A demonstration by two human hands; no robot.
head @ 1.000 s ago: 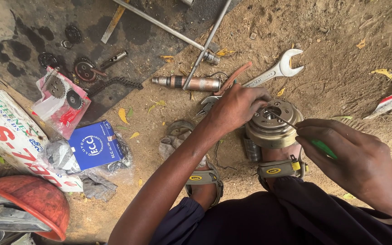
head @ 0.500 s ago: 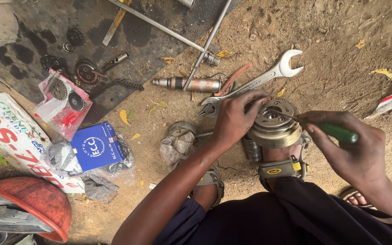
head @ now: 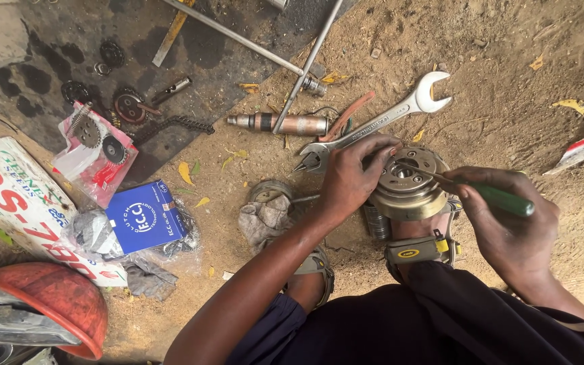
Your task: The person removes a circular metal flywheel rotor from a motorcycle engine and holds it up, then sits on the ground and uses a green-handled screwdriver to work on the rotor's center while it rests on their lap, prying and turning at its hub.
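Far left, bottom corner of the dirt ground: an orange-red helmet (head: 52, 304), w/ a white printed sack (head: 15, 203) just above it. On the sack's right edge sits a small blue box (head: 144, 216) on crumpled plastic. Above that, a pink-and-clear packet (head: 96, 152) w/ two small gears on it lies at the edge of the dark oily mat (head: 49, 67); a short chain (head: 174, 125) trails off the mat's lower edge – likely parts laid out in reach. Two long steel rods (head: 305, 61) cross near the top edge, and a brown cylindrical shaft (head: 282, 124) lies below them on the dirt.

Centre: a grey rag (head: 265, 220) bunched beside the sandalled foot. The left hand (head: 353, 179) lies over the near-left rim of the round metal clutch assembly (head: 407, 186), fingers curled down and pressing on it, prob. to stop it turning. The assembly stands on the ground btwn the feet, wedged against the right sandal (head: 420, 250) so it stays put. An open-ended spanner (head: 386, 115) lies just behind it, touching or nearly so, pliers' red handle beside it.

Right: the right hand (head: 508, 230) is wrapped tight round a green-handled screwdriver (head: 501, 198), shaft angled left so its tip meets the assembly's top face. Far right edge: a red-and-white scrap (head: 582, 149).
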